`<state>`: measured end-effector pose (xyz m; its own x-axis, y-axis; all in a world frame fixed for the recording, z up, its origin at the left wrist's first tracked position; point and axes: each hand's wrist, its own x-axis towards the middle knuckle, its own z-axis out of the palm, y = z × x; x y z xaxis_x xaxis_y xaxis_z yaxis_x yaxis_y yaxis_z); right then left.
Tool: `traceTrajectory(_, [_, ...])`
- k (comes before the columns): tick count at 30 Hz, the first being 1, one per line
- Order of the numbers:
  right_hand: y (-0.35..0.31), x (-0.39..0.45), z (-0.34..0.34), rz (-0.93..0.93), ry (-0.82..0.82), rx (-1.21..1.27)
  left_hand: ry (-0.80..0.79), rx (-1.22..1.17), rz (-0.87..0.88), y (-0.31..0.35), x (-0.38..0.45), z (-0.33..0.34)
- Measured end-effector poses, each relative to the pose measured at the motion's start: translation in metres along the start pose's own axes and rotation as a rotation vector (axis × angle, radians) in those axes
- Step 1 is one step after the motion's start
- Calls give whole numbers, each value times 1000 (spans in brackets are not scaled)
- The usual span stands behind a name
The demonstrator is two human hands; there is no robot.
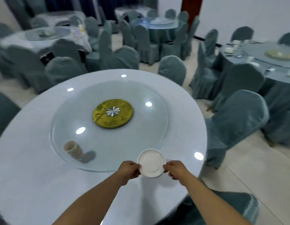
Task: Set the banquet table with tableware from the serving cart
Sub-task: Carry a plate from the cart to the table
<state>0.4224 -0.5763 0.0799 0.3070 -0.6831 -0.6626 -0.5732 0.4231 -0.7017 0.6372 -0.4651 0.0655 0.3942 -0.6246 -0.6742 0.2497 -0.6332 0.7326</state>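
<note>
Saucer (151, 163) pinched between left hand (128, 169), right hand (176, 170) fingertips

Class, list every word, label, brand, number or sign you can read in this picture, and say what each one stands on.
None: no readable text anywhere.
White saucer, held by both hands: plain, no print.
Stack of cups on the glass turntable: no visible marking.
Gold disc at the turntable's centre: relief pattern, blurred, no legible letters.

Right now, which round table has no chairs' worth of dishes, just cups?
The nearest white table: only a stack of cups stands on its glass turntable, while both hands hold one saucer.
</note>
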Motion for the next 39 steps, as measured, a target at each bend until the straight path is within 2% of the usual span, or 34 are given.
traceTrajectory(8, [-42,19,74,-51,-166,-129,303,-175,-24,-23,1,-65])
traceTrajectory(16, [-34,50,86,-16,-85,-271,497,-231,-56,-33,39,-130])
traceTrajectory(24, [-17,74,85,145,91,-198,524,-142,-121,-48,86,-163])
traceTrajectory(28, [-18,76,99,184,107,-220,553,-106,-153,-56,96,-174])
traceTrajectory(35, [-22,77,130,130,98,-332,653,-89,-192,-61,101,-196])
traceTrajectory(39, [-26,65,141,143,102,-371,588,21,-230,-57,91,-202])
